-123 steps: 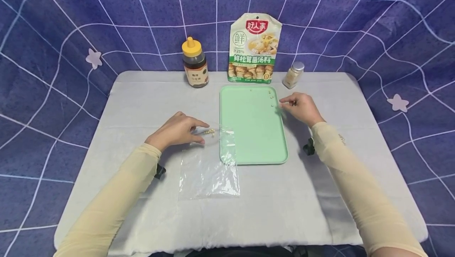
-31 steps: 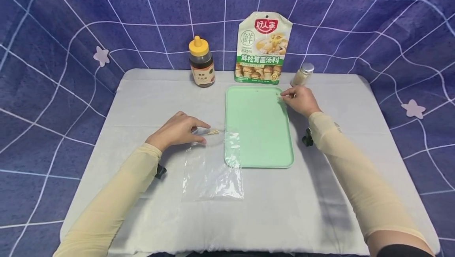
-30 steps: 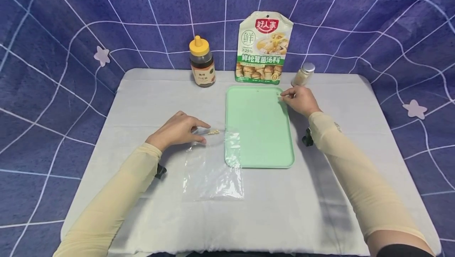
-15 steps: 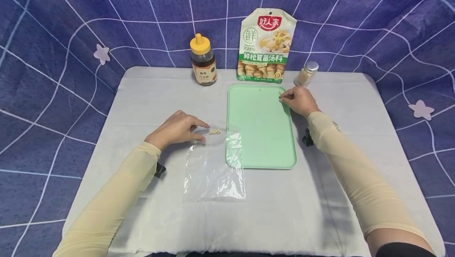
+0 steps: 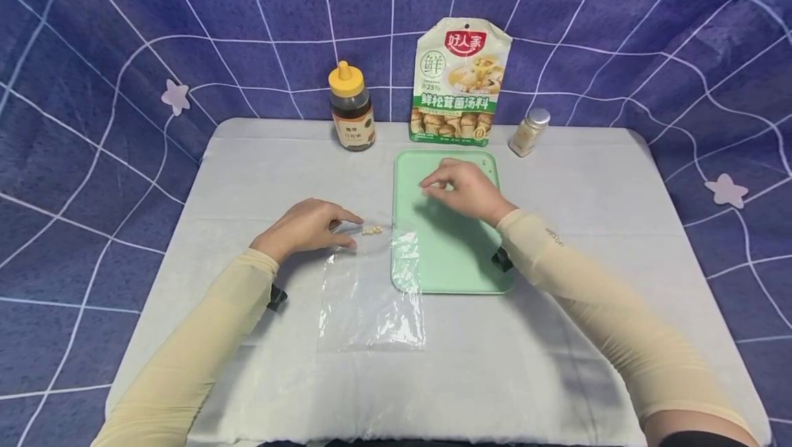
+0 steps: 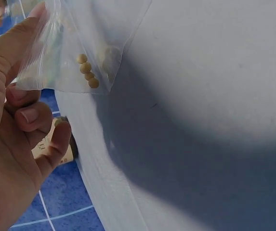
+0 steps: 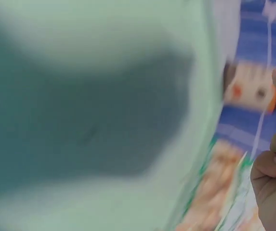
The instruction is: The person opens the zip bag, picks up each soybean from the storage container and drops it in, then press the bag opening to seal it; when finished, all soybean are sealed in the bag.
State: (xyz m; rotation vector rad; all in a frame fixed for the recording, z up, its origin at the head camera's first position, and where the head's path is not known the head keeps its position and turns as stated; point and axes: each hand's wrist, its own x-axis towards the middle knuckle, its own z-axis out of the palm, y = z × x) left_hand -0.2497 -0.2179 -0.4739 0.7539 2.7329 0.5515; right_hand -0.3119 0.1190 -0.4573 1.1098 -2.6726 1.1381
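Head view: the tray (image 5: 454, 265) lies on the bench (image 5: 482, 378), its long axis running away from the person. The bag (image 5: 371, 299) lies along the tray's left side, long axis much the same way, one strip overlapping the tray. Just left of the tray, the left hand (image 5: 309, 227) has its grip on the bag's far part, thumb and forefinger spread. Bagged beans (image 5: 372, 230) sit beside those two tips. The right hand (image 5: 467, 189) hovers over the tray's far half, tips pointing left, across the tray toward the bag. Loose beans (image 5: 487, 166) lie at the tray's far right corner, behind and to the right of this hand, which is nearer to them than the left. That line from right fingertips to bag seems the relation that counts.

Left wrist view: the left hand holds the bag along its ridged edge; four bagged beans sit in a row by the bag's corner, close to that hand.

Right wrist view: the right hand's thumb and curled fingers show at the frame's edge, above the blurred tray. Whether its grip has a bean, I cannot tell.
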